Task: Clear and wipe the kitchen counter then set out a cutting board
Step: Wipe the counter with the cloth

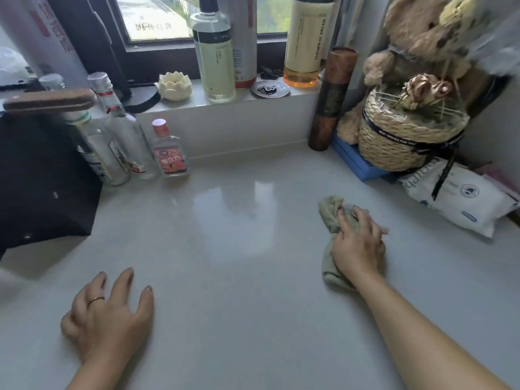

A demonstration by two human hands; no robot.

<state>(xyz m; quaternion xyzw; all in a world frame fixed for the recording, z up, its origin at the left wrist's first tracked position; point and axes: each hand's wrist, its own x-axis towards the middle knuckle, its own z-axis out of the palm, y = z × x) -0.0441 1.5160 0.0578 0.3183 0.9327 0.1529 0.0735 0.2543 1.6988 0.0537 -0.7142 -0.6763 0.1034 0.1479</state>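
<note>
**Q:** What fills the view?

**A:** A pale grey, glossy kitchen counter [239, 277], seen from above. Everything else sits at its edges.

**Q:** What are the biggest things around the counter?

**A:** A black bag [42, 178] covers the counter's left edge. In the counter's back right corner a tan plush bear [422, 32] leans against the wall. A woven straw basket [399, 142] stands in front of it. A white pack of wipes [455, 198] lies along the counter's right edge, just in front of the basket.

**Q:** Any bottles?

**A:** Yes. A tall clear spray bottle [215, 60] stands on the window sill behind the counter. A brown cylinder tube [332, 99] stands upright at the counter's back, beside the basket. Clear glass bottles [123, 130] cluster at the counter's back left, next to the bag.

**Q:** And the hands?

**A:** The right hand [358, 246] is palm down on the counter's right half. It presses a bunched pale green cloth [330, 212] against the surface, with its fingers laid across the top. The left hand [109, 319] is at the counter's near left, released, with fingers spread and nothing in it.

**Q:** Anything smaller?

**A:** A small bottle with a red label [168, 153] stands at the counter's back, just right of the glass bottles. A thin ring [95, 299] shows on the left hand.
</note>
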